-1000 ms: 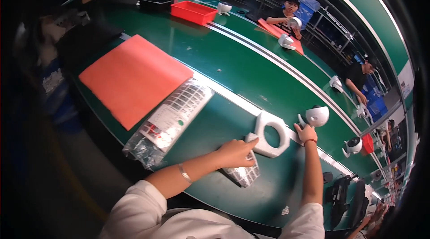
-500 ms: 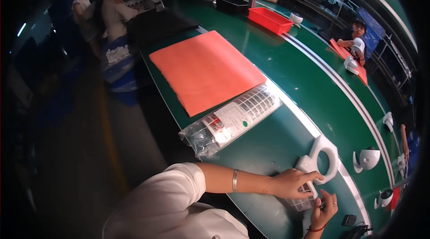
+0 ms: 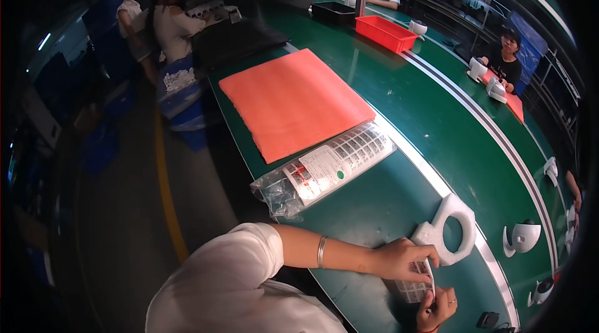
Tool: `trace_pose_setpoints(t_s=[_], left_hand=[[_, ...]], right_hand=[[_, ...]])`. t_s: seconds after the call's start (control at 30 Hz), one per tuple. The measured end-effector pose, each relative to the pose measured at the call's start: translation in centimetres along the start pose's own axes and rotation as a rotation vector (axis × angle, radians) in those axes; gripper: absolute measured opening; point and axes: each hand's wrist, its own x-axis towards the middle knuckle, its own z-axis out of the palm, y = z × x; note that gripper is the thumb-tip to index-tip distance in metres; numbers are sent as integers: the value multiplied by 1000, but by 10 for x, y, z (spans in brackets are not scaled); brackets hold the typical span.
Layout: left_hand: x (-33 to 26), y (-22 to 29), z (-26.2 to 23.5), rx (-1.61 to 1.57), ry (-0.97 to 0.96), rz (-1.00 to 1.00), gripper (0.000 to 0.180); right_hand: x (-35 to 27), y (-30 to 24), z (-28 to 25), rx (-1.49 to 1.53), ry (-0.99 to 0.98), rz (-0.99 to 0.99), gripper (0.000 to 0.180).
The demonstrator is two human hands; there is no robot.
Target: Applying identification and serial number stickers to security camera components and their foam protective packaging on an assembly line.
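Observation:
My left hand (image 3: 399,260), a metal bangle on its wrist, is closed on a small sheet of stickers (image 3: 413,287) with rows of printed rectangles. Its fingers bend over the sheet's upper and right sides. At the sheet's lower right corner my right hand (image 3: 438,308), with a ring on one finger, pinches the edge between thumb and curled fingers. Just beyond the left hand lies a white ring-shaped foam piece (image 3: 462,209) with a block-like foot, not touched by the right hand.
A clear bag of sticker sheets (image 3: 331,164) lies beside an orange foam mat (image 3: 296,102). White cameras (image 3: 525,237) stand along the green conveyor (image 3: 437,124) on the right. A red bin (image 3: 385,35) stands farther off. Co-workers sit across the line; two people stand far left.
My right hand has come down and left to the sheet's corner, its fingers now closer together. The view has shifted slightly. A co-worker at the right has lowered a white camera.

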Motion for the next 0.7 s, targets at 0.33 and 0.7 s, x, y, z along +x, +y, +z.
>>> trace_pose_setpoints(t_s=[0.33, 0.7], left_hand=[[2, 0, 3, 3, 97, -6, 41], [7, -5, 1, -4, 218, -20, 29]], right_hand=[[-17, 0, 17, 88, 132, 237, 5], [-16, 10, 19, 150, 124, 197, 10]])
